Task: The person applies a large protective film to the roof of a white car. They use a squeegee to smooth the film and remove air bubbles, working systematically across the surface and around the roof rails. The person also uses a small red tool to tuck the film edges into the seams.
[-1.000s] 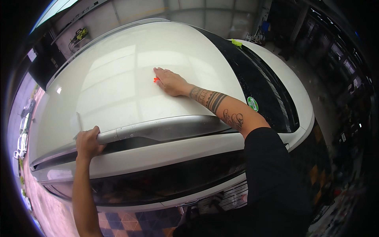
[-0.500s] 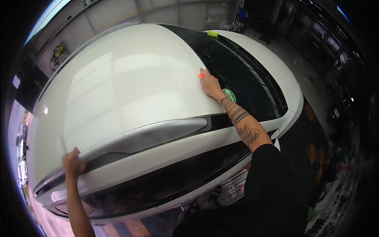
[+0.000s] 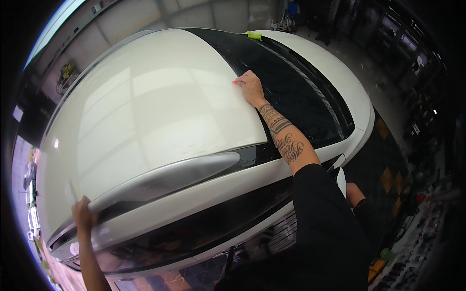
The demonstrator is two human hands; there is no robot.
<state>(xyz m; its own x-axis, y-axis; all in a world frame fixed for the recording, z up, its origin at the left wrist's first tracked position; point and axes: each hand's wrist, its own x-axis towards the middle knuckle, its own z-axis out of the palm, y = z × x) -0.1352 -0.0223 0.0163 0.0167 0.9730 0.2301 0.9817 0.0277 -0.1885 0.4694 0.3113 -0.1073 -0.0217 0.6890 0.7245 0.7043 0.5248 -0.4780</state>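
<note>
A white car's roof (image 3: 160, 102) spreads before me. My left hand (image 3: 85, 213) is wrapped round the rear end of the silver roof rail (image 3: 165, 177). At the roof's front edge, beside the dark windshield (image 3: 291, 92), my right hand (image 3: 251, 87) is closed in a pinch. Between its fingertips shows a small orange-red piece (image 3: 235, 82), touching the white paint; too little of it is visible to name its kind. The tattooed right forearm reaches across the windshield's near corner.
A yellow-green cloth (image 3: 254, 35) lies at the windshield's far corner. The white side mirror (image 3: 340, 184) sticks out on the near side, with a bare limb in dark cloth (image 3: 355, 194) beside it. Shelving with many small items (image 3: 403, 257) stands at the lower right.
My right hand has moved farther across the car along the roof's front edge, with the orange-red piece still in its fingers. A bare limb now shows by the mirror. My left hand stays on the rail.
</note>
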